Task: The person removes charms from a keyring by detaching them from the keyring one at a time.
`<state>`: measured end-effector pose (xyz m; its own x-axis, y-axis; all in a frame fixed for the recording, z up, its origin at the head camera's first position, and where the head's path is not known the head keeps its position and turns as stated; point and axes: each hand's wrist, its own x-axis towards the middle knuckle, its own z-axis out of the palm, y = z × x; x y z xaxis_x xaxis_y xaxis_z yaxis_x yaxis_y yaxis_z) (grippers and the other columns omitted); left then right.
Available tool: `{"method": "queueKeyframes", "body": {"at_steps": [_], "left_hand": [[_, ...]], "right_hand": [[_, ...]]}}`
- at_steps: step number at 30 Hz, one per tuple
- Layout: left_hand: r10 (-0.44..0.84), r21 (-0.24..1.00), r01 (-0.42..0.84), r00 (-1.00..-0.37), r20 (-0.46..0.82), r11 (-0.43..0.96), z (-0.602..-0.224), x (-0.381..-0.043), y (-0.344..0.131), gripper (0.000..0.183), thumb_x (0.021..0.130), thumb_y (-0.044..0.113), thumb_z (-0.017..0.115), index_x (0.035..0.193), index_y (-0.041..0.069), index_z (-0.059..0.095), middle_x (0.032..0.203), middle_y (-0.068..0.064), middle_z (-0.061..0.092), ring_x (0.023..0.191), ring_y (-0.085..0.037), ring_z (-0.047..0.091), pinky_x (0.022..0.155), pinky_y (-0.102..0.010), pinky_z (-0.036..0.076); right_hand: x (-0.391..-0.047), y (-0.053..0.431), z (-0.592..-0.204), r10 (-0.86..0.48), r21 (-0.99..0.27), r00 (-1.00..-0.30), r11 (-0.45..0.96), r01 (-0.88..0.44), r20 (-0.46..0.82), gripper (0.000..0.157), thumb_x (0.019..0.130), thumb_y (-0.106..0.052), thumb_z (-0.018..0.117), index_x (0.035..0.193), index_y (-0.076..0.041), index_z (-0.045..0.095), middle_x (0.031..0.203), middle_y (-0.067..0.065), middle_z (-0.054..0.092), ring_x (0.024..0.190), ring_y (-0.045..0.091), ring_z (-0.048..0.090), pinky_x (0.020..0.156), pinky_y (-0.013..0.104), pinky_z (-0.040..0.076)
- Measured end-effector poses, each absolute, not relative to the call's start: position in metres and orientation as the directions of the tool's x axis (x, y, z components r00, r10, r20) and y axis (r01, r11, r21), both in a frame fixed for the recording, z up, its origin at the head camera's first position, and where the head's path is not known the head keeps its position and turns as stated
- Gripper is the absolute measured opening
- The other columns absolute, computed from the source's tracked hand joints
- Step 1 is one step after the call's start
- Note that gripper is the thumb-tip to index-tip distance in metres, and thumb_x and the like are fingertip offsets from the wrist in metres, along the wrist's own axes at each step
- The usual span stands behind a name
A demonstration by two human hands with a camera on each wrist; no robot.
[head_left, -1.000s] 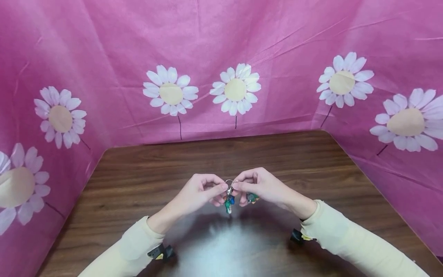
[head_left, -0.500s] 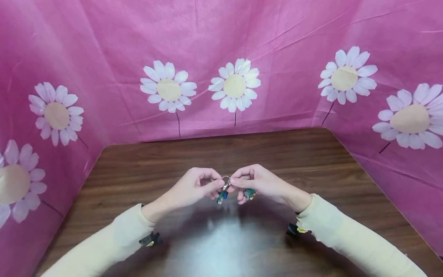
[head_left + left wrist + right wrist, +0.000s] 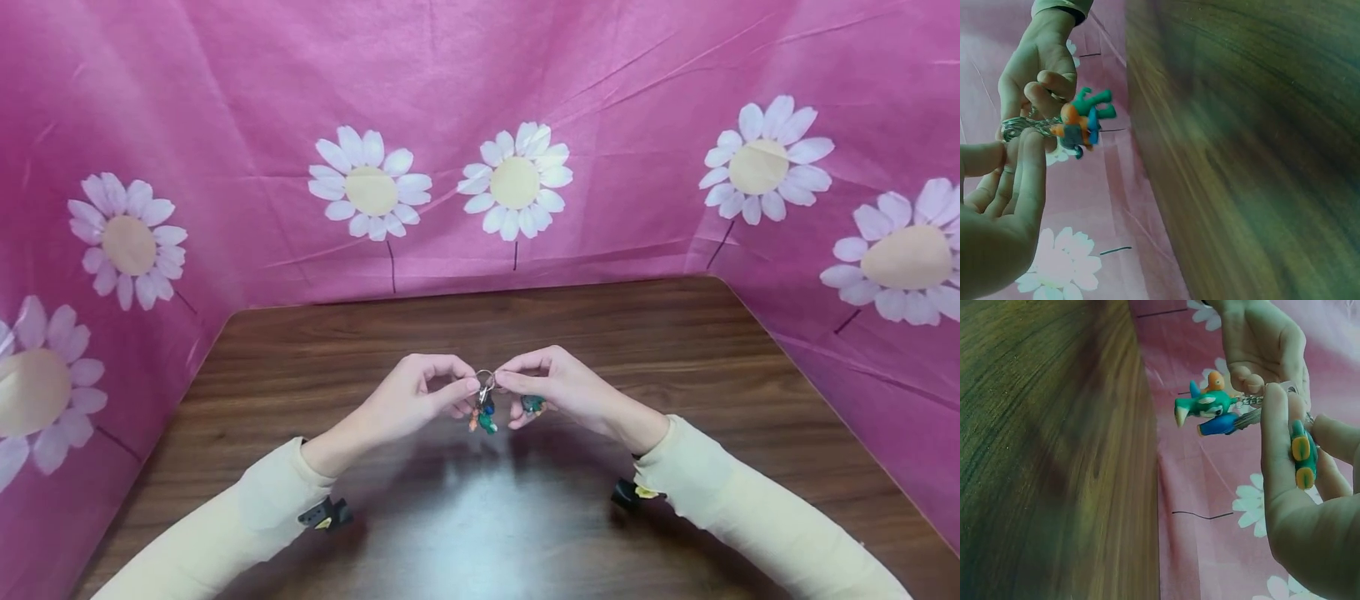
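Observation:
Over the middle of the table, a silver key ring (image 3: 485,372) is held up between the two hands. My left hand (image 3: 411,400) pinches its left side between thumb and fingertips. My right hand (image 3: 573,393) pinches at its right side. Small figure charms (image 3: 487,422) in green, orange and blue dangle below the ring on short chains. In the right wrist view a green figure (image 3: 1207,406) and a blue piece (image 3: 1217,425) hang together. Another green and yellow charm (image 3: 1305,456) lies against the right hand's fingers. Fingertips partly hide the ring's metal.
Beneath the hands is a dark brown wooden table (image 3: 315,333), with a bright reflection near the front. Pink cloth (image 3: 615,208) printed with white daisies encloses it at the back and both sides. A black wrist camera (image 3: 324,513) sits under the left sleeve.
Both hands have shifted slightly up in the head view, still holding the ring. The dangling charms have swung and turned, so an orange one now shows at left.

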<state>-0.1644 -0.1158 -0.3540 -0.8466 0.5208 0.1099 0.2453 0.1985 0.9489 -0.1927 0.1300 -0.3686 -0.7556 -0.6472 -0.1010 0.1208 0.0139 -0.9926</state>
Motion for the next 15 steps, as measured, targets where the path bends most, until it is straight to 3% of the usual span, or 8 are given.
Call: {"method": "queueKeyframes", "body": {"at_steps": [9,15], "left_hand": [[0.541,0.860,0.354,-0.833,0.113,0.366,-0.3520,-0.1680,-0.1119,0.007,0.098,0.013,0.069,0.094,0.010,0.074,0.078,-0.005,0.072,0.072,-0.027,0.073,0.066,-0.031,0.061],[0.537,0.889,0.314,-0.838,0.095,0.334,-0.3518,-0.1691,-0.1114,0.011,0.100,0.015,0.066,0.097,0.006,0.072,0.083,-0.010,0.072,0.074,-0.027,0.073,0.068,-0.036,0.062]], "right_hand": [[-0.1985,0.1283,-0.3640,-0.652,-0.993,-0.755,0.120,-0.002,-0.077,0.027,0.097,-0.021,0.072,0.115,-0.001,0.074,0.093,0.017,0.073,0.064,0.016,0.065,0.070,0.051,0.062],[-0.1999,0.1298,-0.3582,-0.641,-0.986,-0.766,0.155,-0.067,-0.048,0.024,0.094,-0.016,0.075,0.112,-0.001,0.075,0.096,0.017,0.075,0.066,0.019,0.069,0.069,0.049,0.062]]}}
